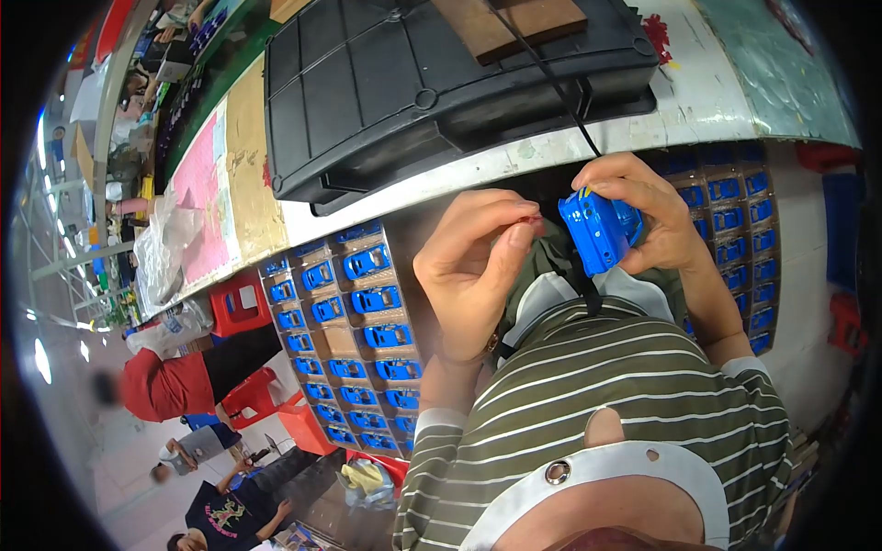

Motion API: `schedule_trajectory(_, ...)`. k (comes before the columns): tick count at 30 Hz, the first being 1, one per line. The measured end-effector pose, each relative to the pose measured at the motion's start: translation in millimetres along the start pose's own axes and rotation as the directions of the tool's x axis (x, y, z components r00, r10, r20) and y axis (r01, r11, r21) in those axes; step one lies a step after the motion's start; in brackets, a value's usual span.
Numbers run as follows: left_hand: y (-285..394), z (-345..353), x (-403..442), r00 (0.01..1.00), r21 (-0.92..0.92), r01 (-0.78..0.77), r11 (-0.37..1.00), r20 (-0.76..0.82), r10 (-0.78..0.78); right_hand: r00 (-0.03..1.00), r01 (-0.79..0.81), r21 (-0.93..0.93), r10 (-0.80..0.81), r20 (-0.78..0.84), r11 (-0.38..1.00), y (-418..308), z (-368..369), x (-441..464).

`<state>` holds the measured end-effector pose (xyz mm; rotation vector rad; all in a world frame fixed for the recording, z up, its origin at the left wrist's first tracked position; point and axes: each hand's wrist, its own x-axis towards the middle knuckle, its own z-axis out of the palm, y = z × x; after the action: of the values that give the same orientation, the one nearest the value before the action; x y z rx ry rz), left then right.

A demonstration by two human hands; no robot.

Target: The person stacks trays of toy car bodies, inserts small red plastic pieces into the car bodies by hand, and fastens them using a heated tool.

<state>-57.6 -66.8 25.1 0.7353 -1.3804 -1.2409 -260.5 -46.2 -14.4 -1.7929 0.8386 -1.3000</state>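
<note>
A blue toy car body (593,231) is held in my right hand (648,207), its fingers and thumb wrapped round one end and side. My left hand (478,262) is beside it, thumb and fingertips pinched on a tiny red piece (533,220), apart from the car. The red piece is mostly covered by the fingertips. A thin black cord (551,78) runs down from above to the fingers of my right hand.
A black plastic case (367,92) lies on the white worktable (423,170), with a brown board (524,28) on top. Trays of blue toy cars (377,298) stand on both sides. Red stools (241,303) and several people, one in a red top (165,384), are at the left.
</note>
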Motion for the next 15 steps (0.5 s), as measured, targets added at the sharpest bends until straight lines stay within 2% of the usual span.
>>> schedule_trajectory(1,0,4,0,0.999,-0.056,0.032,0.998,0.002,-0.032,1.0,-0.007,-0.004,0.007,0.005,1.0,1,-1,-2)
schedule_trajectory(5,-6,5,-2,0.992,-0.065,0.112,0.992,0.067,-0.107,0.999,-0.019,-0.02,0.02,0.04,1.0,3,-5,-11)
schedule_trajectory(8,-6,5,-5,0.995,0.086,0.071,0.994,0.071,-0.077,0.997,-0.05,-0.052,0.053,0.048,0.997,3,-8,-16)
schedule_trajectory(10,-6,6,-6,0.995,0.054,0.098,0.994,0.013,-0.098,0.995,-0.072,-0.082,0.077,0.058,0.994,1,-13,-18)
schedule_trajectory(12,-4,9,-8,0.986,-0.035,0.163,0.986,-0.03,-0.164,0.973,-0.226,0.02,0.226,-0.046,0.974,-10,-10,-20)
schedule_trajectory(13,-7,9,-10,0.989,-0.043,0.147,0.988,0.004,-0.147,0.949,-0.296,0.074,0.302,-0.092,0.952,-13,-9,-22)
schedule_trajectory(14,-11,7,-13,0.991,-0.054,0.13,0.99,0.037,-0.128,0.943,-0.32,0.088,0.326,-0.069,0.943,-13,-9,-26)
schedule_trajectory(15,-14,6,-15,0.992,-0.067,0.114,0.991,0.07,-0.109,0.903,-0.393,0.201,0.418,-0.102,0.897,-15,-7,-30)
